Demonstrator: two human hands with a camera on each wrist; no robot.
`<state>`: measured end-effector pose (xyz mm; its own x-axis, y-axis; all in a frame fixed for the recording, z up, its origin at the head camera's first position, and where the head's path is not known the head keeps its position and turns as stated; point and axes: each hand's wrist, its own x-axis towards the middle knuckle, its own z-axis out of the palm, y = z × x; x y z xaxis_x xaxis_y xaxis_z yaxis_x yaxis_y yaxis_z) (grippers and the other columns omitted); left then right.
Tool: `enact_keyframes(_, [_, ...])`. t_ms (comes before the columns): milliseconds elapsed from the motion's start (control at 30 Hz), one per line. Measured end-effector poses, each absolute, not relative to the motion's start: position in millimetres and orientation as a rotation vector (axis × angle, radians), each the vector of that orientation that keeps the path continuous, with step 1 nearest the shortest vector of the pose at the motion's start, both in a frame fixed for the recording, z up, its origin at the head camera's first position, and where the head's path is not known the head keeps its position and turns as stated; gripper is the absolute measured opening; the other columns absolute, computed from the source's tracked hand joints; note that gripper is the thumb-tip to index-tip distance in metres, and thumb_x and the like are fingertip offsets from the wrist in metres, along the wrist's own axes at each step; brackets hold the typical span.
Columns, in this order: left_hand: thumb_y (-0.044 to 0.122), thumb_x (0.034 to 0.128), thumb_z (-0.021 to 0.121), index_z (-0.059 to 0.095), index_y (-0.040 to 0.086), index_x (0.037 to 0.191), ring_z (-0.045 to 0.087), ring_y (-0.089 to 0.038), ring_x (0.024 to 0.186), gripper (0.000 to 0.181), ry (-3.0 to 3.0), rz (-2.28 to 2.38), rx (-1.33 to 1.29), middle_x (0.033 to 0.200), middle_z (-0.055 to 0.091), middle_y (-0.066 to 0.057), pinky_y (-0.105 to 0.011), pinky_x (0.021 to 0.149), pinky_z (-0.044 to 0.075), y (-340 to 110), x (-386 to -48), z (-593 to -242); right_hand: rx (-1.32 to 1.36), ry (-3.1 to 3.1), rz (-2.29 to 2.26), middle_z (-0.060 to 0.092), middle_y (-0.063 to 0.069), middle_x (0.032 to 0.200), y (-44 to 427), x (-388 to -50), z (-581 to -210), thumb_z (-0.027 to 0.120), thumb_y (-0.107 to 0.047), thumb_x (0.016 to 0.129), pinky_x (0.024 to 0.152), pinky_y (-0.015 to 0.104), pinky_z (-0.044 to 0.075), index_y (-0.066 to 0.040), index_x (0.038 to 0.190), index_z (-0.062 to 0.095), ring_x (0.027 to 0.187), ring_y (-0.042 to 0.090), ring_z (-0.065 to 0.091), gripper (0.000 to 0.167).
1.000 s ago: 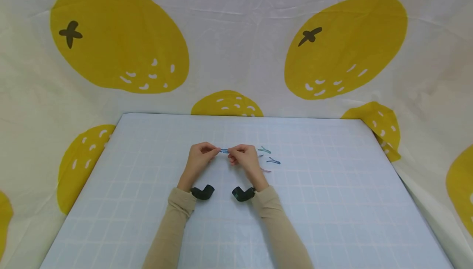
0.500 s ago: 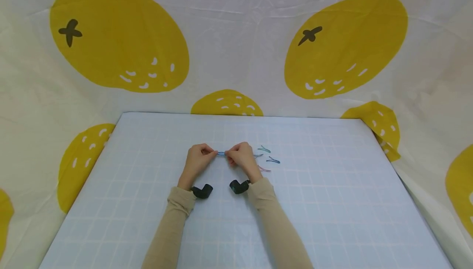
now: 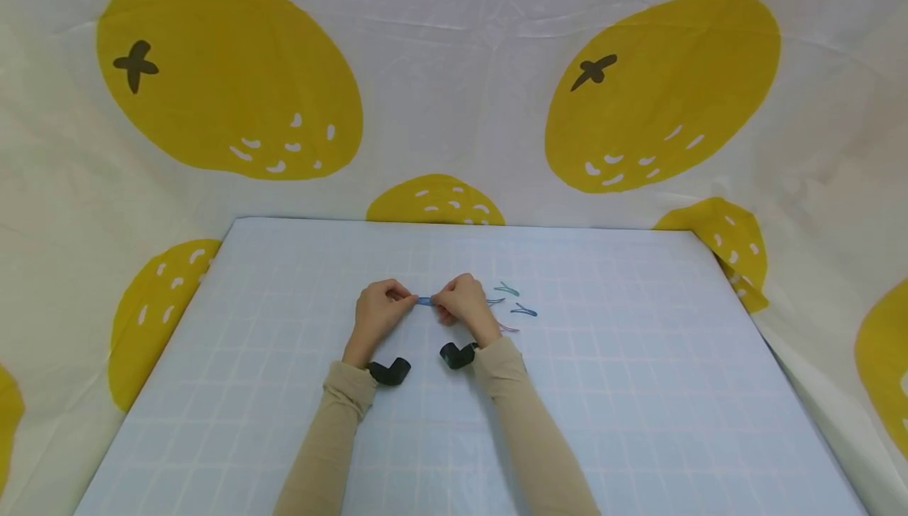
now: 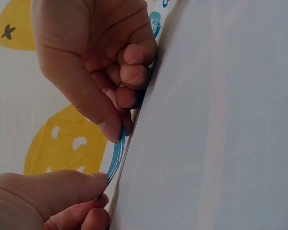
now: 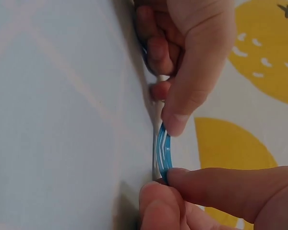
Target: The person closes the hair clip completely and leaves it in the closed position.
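A small blue hair clip [image 3: 425,301] is stretched between both hands, its thin parallel strips showing in the left wrist view [image 4: 116,155] and, slightly bowed, in the right wrist view [image 5: 164,151]. Thumb and finger of my left hand [image 3: 379,315] pinch one end. My right hand [image 3: 464,307] pinches the other end, its remaining fingers curled. In the right wrist view, a dark blue edge shows behind the left hand's curled fingers [image 5: 158,50]; what it belongs to, I cannot tell.
Right of the right hand lie spread clips: a green one [image 3: 507,289], a blue one [image 3: 524,310], a bluish one [image 3: 496,301] and a pinkish one [image 3: 508,328], these last two partly hidden. A white cloth with yellow fruit shapes hangs behind the table [image 3: 638,390].
Both hands have come slightly nearer the body with the blue clip between them. My right hand has also shifted left, uncovering more of the clips beside it.
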<state>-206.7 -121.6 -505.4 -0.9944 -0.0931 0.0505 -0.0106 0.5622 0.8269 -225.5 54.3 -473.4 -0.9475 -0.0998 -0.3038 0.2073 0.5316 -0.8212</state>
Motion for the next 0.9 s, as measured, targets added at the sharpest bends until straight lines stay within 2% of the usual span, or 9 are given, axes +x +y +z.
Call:
enact_keyframes(467, [0.018,0.0799,0.082,0.072,0.011,0.079,0.052,-0.017,0.060,0.012,-2.694,-1.417,0.033,0.070,0.066,0.000,-0.031,0.059,0.039,-124.5,-208.9,-509.8,0.144,2.424,-1.398,0.065,0.008,0.065,54.5,-223.3,-471.7,0.074,-0.010,0.087,0.052,0.023,0.051,-0.001,0.081,0.070,0.051,0.014,0.061,0.011])
enact_keyframes(900, [0.021,0.0814,0.081,0.071,0.012,0.081,0.051,-0.019,0.061,0.013,-2.724,-1.452,0.022,0.070,0.065,0.000,-0.032,0.059,0.039,-127.5,-208.9,-509.8,0.089,2.395,-1.488,0.064,0.007,0.066,57.9,-222.1,-478.2,0.073,-0.009,0.087,0.054,0.024,0.053,-0.001,0.084,0.070,0.052,0.013,0.061,0.009])
